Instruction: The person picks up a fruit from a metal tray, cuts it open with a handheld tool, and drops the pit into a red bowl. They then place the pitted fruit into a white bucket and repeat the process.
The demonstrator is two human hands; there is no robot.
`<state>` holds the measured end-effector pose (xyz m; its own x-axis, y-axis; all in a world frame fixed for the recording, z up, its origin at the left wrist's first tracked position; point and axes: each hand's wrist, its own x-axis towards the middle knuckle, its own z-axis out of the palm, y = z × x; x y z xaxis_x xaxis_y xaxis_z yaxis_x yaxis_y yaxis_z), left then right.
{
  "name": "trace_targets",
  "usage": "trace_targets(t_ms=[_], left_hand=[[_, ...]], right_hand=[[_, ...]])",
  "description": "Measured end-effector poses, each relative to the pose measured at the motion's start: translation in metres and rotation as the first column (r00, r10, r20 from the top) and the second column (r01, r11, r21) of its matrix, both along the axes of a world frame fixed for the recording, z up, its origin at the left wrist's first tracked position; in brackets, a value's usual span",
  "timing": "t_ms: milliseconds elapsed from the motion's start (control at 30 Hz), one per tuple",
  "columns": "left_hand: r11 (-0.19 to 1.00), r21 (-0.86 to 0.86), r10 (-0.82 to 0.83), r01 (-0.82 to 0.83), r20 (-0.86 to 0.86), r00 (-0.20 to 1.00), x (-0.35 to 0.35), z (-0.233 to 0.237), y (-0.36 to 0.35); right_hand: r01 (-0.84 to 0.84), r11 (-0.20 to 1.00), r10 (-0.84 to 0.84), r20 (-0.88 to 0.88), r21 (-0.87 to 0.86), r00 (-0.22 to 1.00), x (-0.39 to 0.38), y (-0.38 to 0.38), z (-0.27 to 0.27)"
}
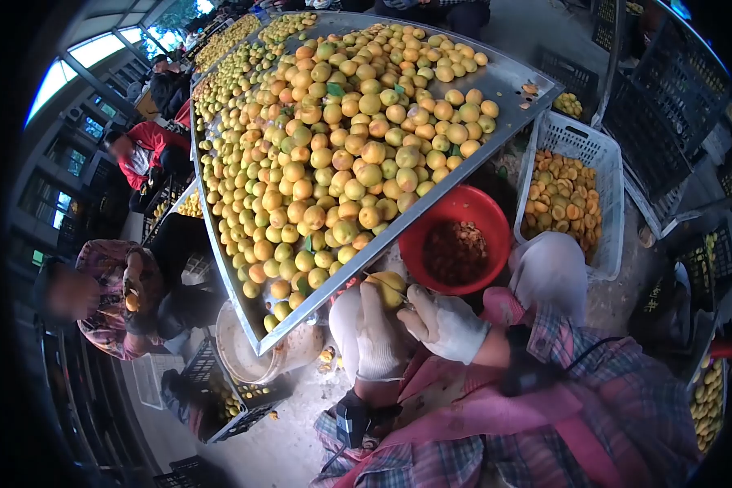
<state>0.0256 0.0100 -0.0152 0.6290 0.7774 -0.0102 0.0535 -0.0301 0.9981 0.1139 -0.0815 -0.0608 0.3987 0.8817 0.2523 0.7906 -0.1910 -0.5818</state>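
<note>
My left hand [381,342], in a white glove, is closed around a yellow apricot [388,289] just below the metal table's edge. Close against the fruit's right side is my right hand [449,324], also gloved, its thumb and fingers bent together. Something small and thin seems to show at its fingertips, too small to name. Beyond my hands stands a red basin [498,236] with brown pits and scraps [457,248] inside. Whole apricots [333,146] lie heaped on the metal table [508,126].
Right of the basin, a white plastic crate [614,195] holds split apricots [563,199]. A white bucket [248,350] stands under the table's near corner, beside a black crate [240,419]. Co-workers sit along the left side, one in a plaid shirt [110,281]. Dark crates [655,106] stand at right.
</note>
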Motion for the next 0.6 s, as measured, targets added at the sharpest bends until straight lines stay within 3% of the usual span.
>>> trace_targets(t_ms=[67,100,167,233,267,333,400,433,467,500,533,600], left_hand=[[0.999,0.04,0.023,-0.024,0.024,0.999,-0.001,-0.011,-0.001],[0.994,0.107,0.02,-0.01,-0.095,0.995,-0.002,-0.001,-0.001],[0.999,0.047,0.013,-0.011,-0.039,0.999,0.0,-0.001,-0.002],[1.0,-0.007,0.013,-0.013,0.02,1.0,0.002,0.002,0.0],[0.998,0.063,0.003,-0.002,-0.018,1.0,0.002,0.006,0.0],[0.991,0.132,-0.001,0.008,-0.057,0.998,0.002,0.013,-0.003],[0.981,-0.184,0.069,-0.059,0.047,0.997,0.004,0.019,-0.01],[0.981,-0.185,0.073,-0.063,0.048,0.996,0.003,0.018,-0.011],[0.984,0.171,0.072,-0.055,-0.091,0.993,0.001,0.017,-0.013],[0.866,0.5,0.116,0.011,-0.222,0.968,0.0,0.015,-0.013],[0.867,0.499,0.112,0.014,-0.223,0.968,0.0,0.012,-0.012],[0.958,0.285,0.013,0.011,-0.083,0.996,-0.001,0.004,-0.006]], right_hand=[[-0.063,0.996,0.057,0.104,0.056,0.993,0.0,-0.003,-0.01],[-0.063,0.997,0.057,0.102,0.052,0.993,0.0,-0.003,-0.01],[-0.037,0.998,0.028,0.173,0.049,0.984,0.002,0.0,-0.005],[-0.053,0.998,0.047,0.109,0.047,0.993,0.003,0.004,0.0],[-0.065,0.997,0.063,0.038,0.041,0.997,0.002,0.006,0.001],[-0.04,0.997,0.036,0.065,0.068,0.997,-0.003,0.006,0.0],[-0.016,0.995,0.007,0.092,0.095,0.996,-0.007,0.004,-0.002],[0.011,0.997,-0.014,0.043,0.073,0.999,-0.009,0.003,-0.003],[0.037,0.998,-0.037,-0.005,0.049,0.999,-0.009,0.003,-0.005],[0.035,0.998,-0.035,-0.003,0.049,0.999,-0.007,0.003,-0.009],[0.002,0.999,-0.006,0.085,0.044,0.996,-0.005,0.003,-0.015],[-0.026,0.999,0.02,0.169,0.033,0.985,-0.003,0.0,-0.015]])
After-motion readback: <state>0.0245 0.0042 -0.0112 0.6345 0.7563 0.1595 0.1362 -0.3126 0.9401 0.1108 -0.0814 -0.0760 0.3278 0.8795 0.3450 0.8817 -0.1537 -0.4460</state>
